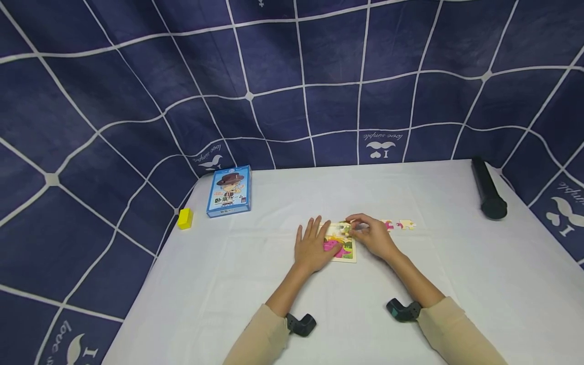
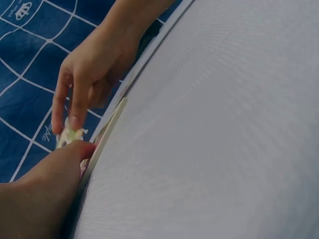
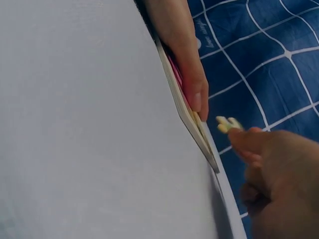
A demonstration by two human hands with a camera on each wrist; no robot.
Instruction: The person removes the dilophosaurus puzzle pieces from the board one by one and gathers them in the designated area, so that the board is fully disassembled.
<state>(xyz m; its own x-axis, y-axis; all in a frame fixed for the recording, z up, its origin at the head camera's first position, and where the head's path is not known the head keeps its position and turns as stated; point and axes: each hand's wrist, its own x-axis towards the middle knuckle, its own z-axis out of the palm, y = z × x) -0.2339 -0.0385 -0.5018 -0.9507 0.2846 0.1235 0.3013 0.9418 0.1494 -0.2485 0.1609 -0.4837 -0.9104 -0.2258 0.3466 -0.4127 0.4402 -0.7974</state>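
Note:
A small puzzle board [image 1: 350, 260] with a pink and green picture lies flat on the white table. My left hand [image 1: 312, 251] rests on its left side, fingers spread and fairly straight, the thumb across the picture. Above the board's upper right part, my right hand [image 1: 375, 238] pinches a puzzle piece [image 3: 228, 124] between thumb and fingers. The piece, pale with some green, is held off the board in both wrist views. Part of the board is hidden under my left hand.
Loose puzzle pieces [image 1: 405, 224] lie to the right of the board, partly behind my right hand. A blue card-game box [image 1: 229, 191] and a yellow block [image 1: 185, 218] sit at the left. A black cylindrical object [image 1: 489, 190] lies at the back right.

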